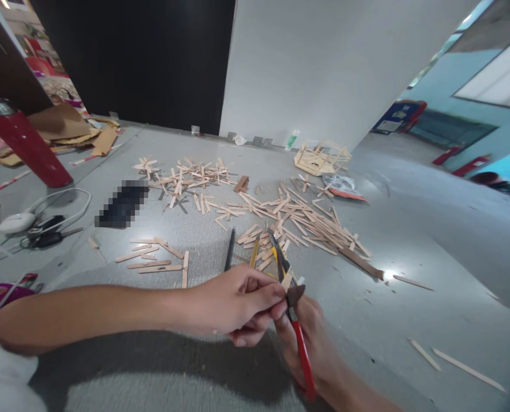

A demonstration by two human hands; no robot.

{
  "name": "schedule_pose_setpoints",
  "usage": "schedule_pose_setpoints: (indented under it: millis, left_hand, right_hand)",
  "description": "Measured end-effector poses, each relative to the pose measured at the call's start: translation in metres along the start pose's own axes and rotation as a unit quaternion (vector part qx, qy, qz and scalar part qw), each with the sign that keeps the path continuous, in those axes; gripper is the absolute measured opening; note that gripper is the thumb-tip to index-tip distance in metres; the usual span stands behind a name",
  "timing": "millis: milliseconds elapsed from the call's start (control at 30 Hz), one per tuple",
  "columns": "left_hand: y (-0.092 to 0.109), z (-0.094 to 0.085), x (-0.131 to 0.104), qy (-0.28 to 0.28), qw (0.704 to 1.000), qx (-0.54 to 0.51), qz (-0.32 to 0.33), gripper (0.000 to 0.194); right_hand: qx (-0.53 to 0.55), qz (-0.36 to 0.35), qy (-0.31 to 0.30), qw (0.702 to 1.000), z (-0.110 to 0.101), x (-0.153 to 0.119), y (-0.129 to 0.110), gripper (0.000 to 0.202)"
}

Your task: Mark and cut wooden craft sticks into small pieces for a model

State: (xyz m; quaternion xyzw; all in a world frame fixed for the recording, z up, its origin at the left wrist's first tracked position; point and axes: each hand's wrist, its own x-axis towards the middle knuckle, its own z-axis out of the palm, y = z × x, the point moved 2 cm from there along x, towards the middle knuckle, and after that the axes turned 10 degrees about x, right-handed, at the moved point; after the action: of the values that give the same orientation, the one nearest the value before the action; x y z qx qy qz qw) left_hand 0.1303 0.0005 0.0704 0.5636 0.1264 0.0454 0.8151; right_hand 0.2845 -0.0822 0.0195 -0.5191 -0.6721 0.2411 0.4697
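My left hand reaches across the middle, thumb and fingers pinched on a short piece of wooden craft stick. My right hand is wrapped round red-handled pliers, whose dark head is beside my left fingertips, against or very near the stick piece. Whether the jaws touch the wood I cannot tell. Just beyond the hands lie a dark pen, a yellowish flat strip and a yellow-and-black tool, partly hidden. Loose craft sticks form a pile behind them.
Several sticks lie left of the hands. A small stick frame stands near the white panel. A red bottle, keys, a cable and a pixelated dark object occupy the left. Two sticks lie at lower right.
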Motion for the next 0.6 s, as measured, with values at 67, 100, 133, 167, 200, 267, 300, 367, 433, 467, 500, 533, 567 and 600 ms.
schedule_pose_setpoints:
  millis: [67,100,133,167,200,267,300,367,433,467,500,533,567,600]
  left_hand:
    - [-0.0046,0.0012,0.0007,-0.009,1.000,-0.004,0.005,0.058]
    - [-0.0065,0.0015,0.0012,-0.012,1.000,-0.003,0.008,0.057]
    - [-0.0081,0.0015,0.0017,-0.016,1.000,-0.003,0.011,0.057]
    - [-0.0094,0.0013,0.0022,-0.019,1.000,-0.003,0.015,0.056]
    - [-0.0102,0.0009,0.0028,-0.021,1.000,-0.005,0.019,0.055]
    - [-0.0105,-0.0003,0.0040,-0.022,0.999,-0.011,0.028,0.054]
    - [-0.0101,-0.0009,0.0044,-0.020,0.999,-0.011,0.032,0.054]
    - [-0.0086,-0.0019,0.0050,-0.011,0.999,-0.001,0.035,0.055]
    - [-0.0073,-0.0028,0.0051,0.006,0.999,0.023,0.040,0.057]
    - [-0.0072,-0.0033,0.0050,0.019,0.998,0.042,0.043,0.057]
    - [-0.0074,-0.0040,0.0048,0.036,0.996,0.065,0.046,0.057]
    - [-0.0079,-0.0047,0.0046,0.055,0.993,0.091,0.049,0.058]
    - [-0.0087,-0.0054,0.0043,0.074,0.989,0.119,0.050,0.057]
    - [-0.0097,-0.0059,0.0042,0.090,0.984,0.146,0.050,0.057]
  right_hand:
    - [0.014,-0.015,0.008,1.000,0.0007,-0.0016,-0.0020,0.044]
    - [0.020,-0.020,0.013,1.000,0.0010,-0.0026,-0.0028,0.043]
    - [0.023,-0.023,0.015,0.999,0.0011,-0.0037,-0.0035,0.043]
    - [0.027,-0.025,0.018,0.999,0.0012,-0.0047,-0.0039,0.043]
    - [0.029,-0.026,0.022,0.999,0.0011,-0.0057,-0.0040,0.042]
    - [0.036,-0.024,0.026,0.999,0.0013,-0.0069,-0.0035,0.043]
    - [0.042,-0.025,0.027,0.998,0.0017,-0.0071,-0.0032,0.045]
    - [0.059,-0.035,0.031,0.997,0.0028,-0.0065,-0.0034,0.049]
    - [0.069,-0.034,0.036,0.996,0.0040,-0.0053,-0.0040,0.054]
    - [0.068,-0.027,0.039,0.997,0.0045,-0.0048,-0.0043,0.056]
    - [0.064,-0.014,0.037,0.997,0.0050,-0.0044,-0.0043,0.058]
    - [0.058,0.000,0.034,0.998,0.0052,-0.0044,-0.0042,0.061]
    - [0.050,0.014,0.031,0.998,0.0053,-0.0047,-0.0039,0.063]
    - [0.042,0.022,0.029,0.998,0.0052,-0.0054,-0.0036,0.066]
